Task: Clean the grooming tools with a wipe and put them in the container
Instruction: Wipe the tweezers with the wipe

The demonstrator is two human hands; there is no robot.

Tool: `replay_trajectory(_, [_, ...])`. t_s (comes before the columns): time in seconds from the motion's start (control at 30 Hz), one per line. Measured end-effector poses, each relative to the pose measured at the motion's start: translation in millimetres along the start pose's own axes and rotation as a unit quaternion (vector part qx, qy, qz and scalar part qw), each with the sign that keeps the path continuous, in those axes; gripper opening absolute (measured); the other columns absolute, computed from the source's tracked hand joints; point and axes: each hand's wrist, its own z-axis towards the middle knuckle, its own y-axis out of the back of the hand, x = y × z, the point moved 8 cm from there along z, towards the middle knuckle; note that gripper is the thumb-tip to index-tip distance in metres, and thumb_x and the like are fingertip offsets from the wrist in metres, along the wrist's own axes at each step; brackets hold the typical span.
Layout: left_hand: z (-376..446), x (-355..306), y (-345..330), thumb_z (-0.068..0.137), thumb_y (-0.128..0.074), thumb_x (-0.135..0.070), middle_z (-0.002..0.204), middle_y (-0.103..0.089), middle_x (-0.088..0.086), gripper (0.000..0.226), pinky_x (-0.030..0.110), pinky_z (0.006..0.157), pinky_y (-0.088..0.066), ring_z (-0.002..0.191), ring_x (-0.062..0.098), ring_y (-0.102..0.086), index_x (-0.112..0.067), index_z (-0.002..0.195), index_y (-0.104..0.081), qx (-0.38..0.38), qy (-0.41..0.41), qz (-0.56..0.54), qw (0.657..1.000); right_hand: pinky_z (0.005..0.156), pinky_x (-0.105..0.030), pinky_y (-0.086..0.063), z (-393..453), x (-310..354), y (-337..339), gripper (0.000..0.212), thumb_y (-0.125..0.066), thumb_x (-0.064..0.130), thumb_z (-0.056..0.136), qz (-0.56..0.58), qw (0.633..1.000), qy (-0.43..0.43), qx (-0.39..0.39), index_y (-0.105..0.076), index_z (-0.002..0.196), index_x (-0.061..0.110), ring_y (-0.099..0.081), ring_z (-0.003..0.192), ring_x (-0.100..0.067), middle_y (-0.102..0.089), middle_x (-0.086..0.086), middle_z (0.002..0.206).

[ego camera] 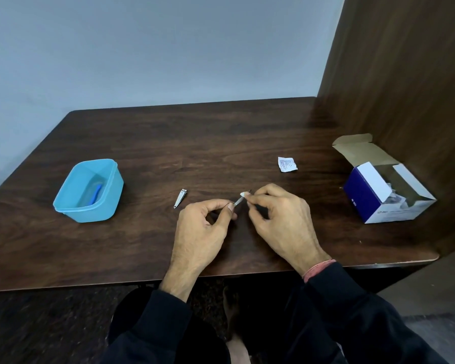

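Note:
My left hand (204, 229) pinches the lower end of a thin metal grooming tool (239, 200) over the middle of the table. My right hand (279, 216) presses a small white wipe (244, 194) around the tool's upper end. A silver nail clipper (180, 198) lies flat on the table just left of my left hand. At the left stands the open light-blue container (63, 204), with a blue-handled tool (95, 197) lying inside it.
A torn white wipe wrapper (287, 164) lies behind my right hand. An open blue and white cardboard box (378, 190) of packets sits at the right, near a brown wooden panel (405, 74). The dark wooden table (195, 143) ends at its front edge near my wrists.

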Motion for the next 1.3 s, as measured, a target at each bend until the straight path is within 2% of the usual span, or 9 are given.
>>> replay_trajectory(0.1, [0.7,-0.4,0.7,0.107,-0.075,-0.028,0.075,-0.079,-0.019,0.023,0.030,0.059,-0.049,0.055,0.004,-0.056,-0.032,0.088,-0.086,0.001,-0.004,-0.002,1.000,0.065,-0.028,-0.059,-0.2,2.3,0.2,0.019,-0.084,0.021,0.094,0.010,1.000,0.012,0.006,-0.088,0.111,0.028,-0.060,0.074,-0.004,-0.072,0.016,0.099])
replay_trajectory(0.2, [0.8,0.1,0.4,0.107,-0.075,-0.029,0.079,-0.081,-0.018,0.021,0.037,0.060,-0.053,0.057,0.016,-0.060,-0.033,0.089,-0.086,0.000,-0.006,0.002,1.000,0.065,-0.028,-0.060,-0.5,2.8,1.5,0.019,-0.084,0.020,0.094,0.012,1.000,0.011,0.003,-0.088,0.111,0.028,-0.054,0.075,0.001,-0.072,0.016,0.100])
replay_trajectory(0.27, [1.4,0.9,0.2,0.107,-0.075,-0.029,0.079,-0.080,-0.018,0.022,0.030,0.061,-0.050,0.056,0.006,-0.057,-0.034,0.090,-0.086,0.000,-0.008,0.007,1.000,0.067,-0.027,-0.060,-2.9,8.0,0.7,0.019,-0.084,0.019,0.095,0.023,0.999,0.039,0.016,-0.088,0.111,0.027,-0.051,0.079,0.007,-0.073,0.017,0.102])
replay_trajectory(0.33, [2.1,1.2,-0.2,0.107,-0.075,-0.029,0.083,-0.081,-0.019,0.021,0.025,0.065,-0.050,0.058,0.000,-0.059,-0.035,0.092,-0.087,0.004,-0.009,0.010,1.000,0.069,-0.028,-0.062,-4.4,11.6,0.1,0.019,-0.084,0.020,0.095,0.031,0.997,0.057,0.029,-0.088,0.112,0.028,-0.059,0.080,0.003,-0.073,0.017,0.104])
replay_trajectory(0.47, [1.1,0.9,-1.0,0.107,-0.075,-0.031,0.083,-0.082,-0.017,0.020,0.026,0.058,-0.047,0.054,0.006,-0.053,-0.035,0.091,-0.086,0.005,-0.012,0.012,1.000,0.065,-0.033,-0.062,-1.8,5.3,4.4,0.016,-0.083,0.021,0.095,0.010,1.000,0.018,-0.008,-0.088,0.108,0.029,-0.065,0.078,-0.006,-0.073,0.016,0.100])
replay_trajectory(0.63, [1.1,-1.8,-0.3,0.107,-0.076,-0.029,0.070,-0.075,-0.021,0.023,0.014,0.055,-0.040,0.050,-0.003,-0.052,-0.033,0.087,-0.086,-0.002,-0.012,0.012,1.000,0.065,-0.032,-0.062,-2.5,8.3,2.4,0.014,-0.082,0.023,0.096,0.006,0.999,0.032,0.004,-0.088,0.107,0.027,-0.067,0.080,-0.006,-0.073,0.016,0.101])
replay_trajectory(0.97, [0.5,0.5,0.2,0.107,-0.076,-0.031,0.071,-0.077,-0.020,0.021,0.024,0.055,-0.043,0.049,0.001,-0.049,-0.034,0.088,-0.086,0.000,-0.011,0.011,1.000,0.066,-0.035,-0.063,0.2,3.7,3.8,0.015,-0.080,0.026,0.097,-0.006,1.000,0.004,-0.004,-0.088,0.108,0.031,-0.070,0.077,-0.007,-0.073,0.017,0.102])
replay_trajectory(1.07, [1.2,2.1,0.8,0.107,-0.075,-0.031,0.078,-0.080,-0.017,0.020,0.029,0.055,-0.046,0.052,0.008,-0.050,-0.035,0.090,-0.086,0.001,-0.011,0.012,1.000,0.068,-0.033,-0.063,-1.5,9.0,1.9,0.014,-0.081,0.024,0.096,0.002,0.999,0.032,0.009,-0.088,0.107,0.028,-0.072,0.083,-0.006,-0.073,0.017,0.101])
replay_trajectory(1.3, [1.3,2.2,0.7,0.107,-0.075,-0.030,0.082,-0.082,-0.017,0.021,0.035,0.057,-0.051,0.056,0.007,-0.056,-0.035,0.090,-0.086,0.002,-0.012,0.014,1.000,0.068,-0.033,-0.064,-2.6,11.0,1.7,0.014,-0.082,0.023,0.096,0.001,0.999,0.040,0.014,-0.088,0.107,0.028,-0.072,0.084,-0.005,-0.073,0.018,0.102])
